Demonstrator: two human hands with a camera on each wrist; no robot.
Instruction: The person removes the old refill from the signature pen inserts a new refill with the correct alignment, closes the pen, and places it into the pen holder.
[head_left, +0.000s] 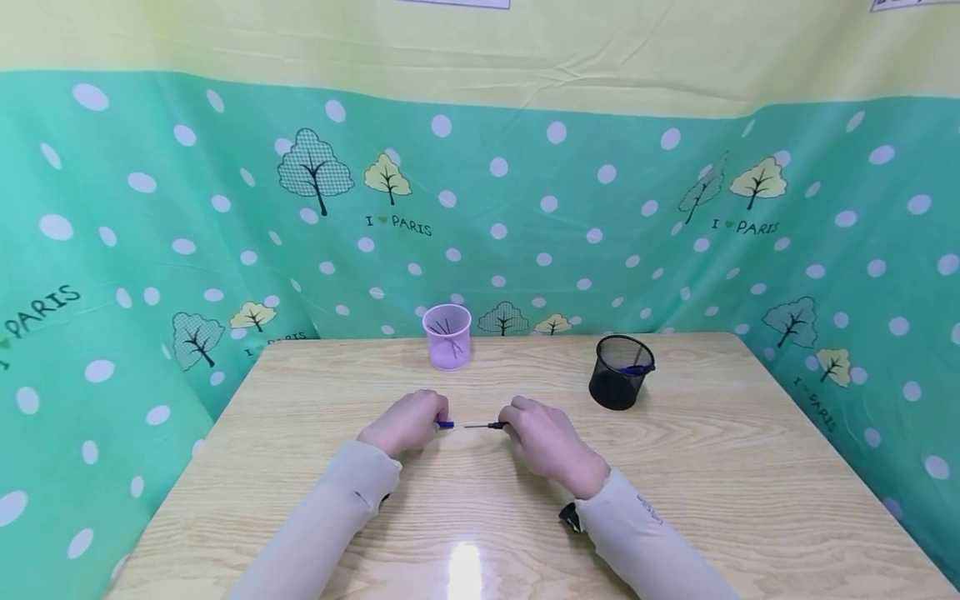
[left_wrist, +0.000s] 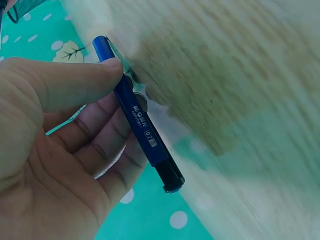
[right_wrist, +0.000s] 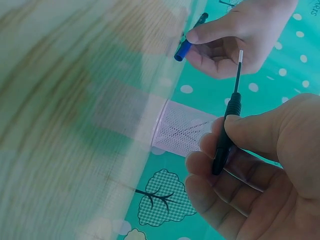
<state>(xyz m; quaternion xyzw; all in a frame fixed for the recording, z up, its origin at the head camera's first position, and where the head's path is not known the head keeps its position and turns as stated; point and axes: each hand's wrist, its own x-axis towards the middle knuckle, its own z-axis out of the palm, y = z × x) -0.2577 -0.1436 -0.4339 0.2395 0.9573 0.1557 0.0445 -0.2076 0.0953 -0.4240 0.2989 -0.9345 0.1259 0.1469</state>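
Observation:
In the head view my left hand (head_left: 408,422) and right hand (head_left: 551,442) face each other above the wooden table, a small gap between what they hold. The left thumb and fingers pinch a blue pen barrel (left_wrist: 131,110) with a clip and black end; white print shows on its side. My right hand pinches the black front section (right_wrist: 228,132) of a pen. From it a thin refill (right_wrist: 238,72) sticks out, pointing at the left hand's barrel. The two pen parts are apart.
A purple mesh cup (head_left: 448,357) with several thin dark sticks stands at the table's back. Right of it is a black mesh cup (head_left: 613,393) holding a blue pen (head_left: 636,369). A polka-dot curtain (head_left: 525,217) hangs behind the wooden table (head_left: 712,467).

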